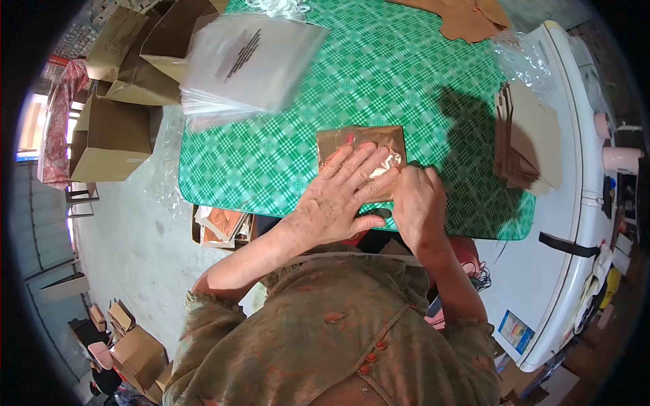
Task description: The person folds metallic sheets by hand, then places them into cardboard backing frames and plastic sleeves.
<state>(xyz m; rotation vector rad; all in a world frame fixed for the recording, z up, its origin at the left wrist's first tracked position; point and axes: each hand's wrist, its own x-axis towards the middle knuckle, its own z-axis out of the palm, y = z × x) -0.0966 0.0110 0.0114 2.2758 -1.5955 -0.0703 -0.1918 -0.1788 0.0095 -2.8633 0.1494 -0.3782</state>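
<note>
A flat brown rectangular piece in shiny clear plastic lies near the front edge of the green checked table. A small red mark shows near its top. My left hand lies flat across it, fingers stretched out and pressing on the plastic. At its right edge, my right hand is closed, the fingers curled in; what they pinch is hidden behind the knuckles.
A stack of clear plastic bags sits at the table's upper left, beside open cardboard boxes. Flat brown and beige pieces are stacked at right, near a white appliance. Orange-brown leather lies at the far edge.
</note>
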